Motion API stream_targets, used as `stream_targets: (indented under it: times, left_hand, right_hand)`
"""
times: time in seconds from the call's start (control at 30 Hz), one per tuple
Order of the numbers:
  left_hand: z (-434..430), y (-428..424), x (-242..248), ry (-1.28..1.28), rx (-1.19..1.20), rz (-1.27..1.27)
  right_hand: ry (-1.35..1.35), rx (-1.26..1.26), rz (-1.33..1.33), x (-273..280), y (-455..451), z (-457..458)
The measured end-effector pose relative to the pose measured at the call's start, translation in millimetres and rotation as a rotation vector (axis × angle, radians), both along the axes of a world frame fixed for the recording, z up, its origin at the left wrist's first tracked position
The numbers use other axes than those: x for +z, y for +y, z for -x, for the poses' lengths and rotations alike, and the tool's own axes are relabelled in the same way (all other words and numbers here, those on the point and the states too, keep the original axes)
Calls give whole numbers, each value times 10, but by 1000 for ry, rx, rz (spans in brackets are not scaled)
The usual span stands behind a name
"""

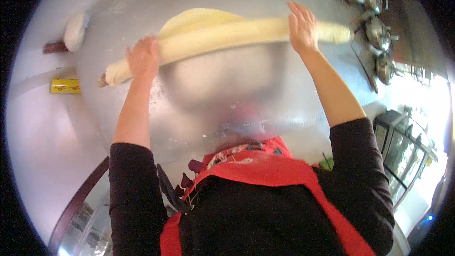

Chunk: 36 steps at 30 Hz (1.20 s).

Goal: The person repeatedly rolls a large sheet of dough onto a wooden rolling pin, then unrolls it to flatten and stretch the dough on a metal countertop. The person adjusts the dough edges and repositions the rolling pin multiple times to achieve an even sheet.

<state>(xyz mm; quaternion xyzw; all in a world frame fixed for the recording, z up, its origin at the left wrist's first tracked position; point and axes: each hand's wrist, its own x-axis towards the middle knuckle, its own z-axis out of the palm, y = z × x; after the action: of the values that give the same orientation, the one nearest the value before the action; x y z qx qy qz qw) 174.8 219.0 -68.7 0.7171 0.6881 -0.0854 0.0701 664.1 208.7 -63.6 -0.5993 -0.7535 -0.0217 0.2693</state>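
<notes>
A long, pale yellow sheet of dough [220, 39] lies wound around a rolling pin, whose brown end [102, 80] sticks out at the left. The roll slants across a metal work surface [199, 124]. A rounded flap of the same dough [199, 17] spreads flat beyond it. My left hand [144, 57], slightly blurred, rests on the roll near its left end. Nearer the right end, my right hand [304, 26] lies on top with its fingers stretched out and close together. Neither hand is closed around the roll, and both palms are hidden.
Several shiny metal vessels [377, 32] line the right edge, beside a thin dark tool [366, 67]. Left of the work surface are a yellow box [65, 86] and a whitish object [74, 32] with a dark red part. A dark rack [401, 149] stands at the lower right.
</notes>
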Motion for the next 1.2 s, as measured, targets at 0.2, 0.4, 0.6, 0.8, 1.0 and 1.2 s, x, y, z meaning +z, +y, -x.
stream_targets:
  times: [0.2,0.4,0.6,0.8,1.0,1.2]
  left_hand:
    - [508,-1129,-471,-281,64,-575]
    - [403,-3134,-133,-83,304,-204]
    - [-381,-3160,-452,-363,-193,-90]
    - [-1445,-2215,-136,-564,-675,87]
    - [-627,-815,308,-123,-274,-387]
    - [39,-100,111,-282,-59,-368]
  right_hand:
    - [-24,-826,413,-585,-2481,-1143]
    - [-286,-457,541,-528,-2825,-133]
    - [-123,335,538,-111,-1764,2026]
    - [546,402,457,86,-842,2312]
    - [-323,108,149,334,-154,815]
    - [-222,3,552,69,448,179]
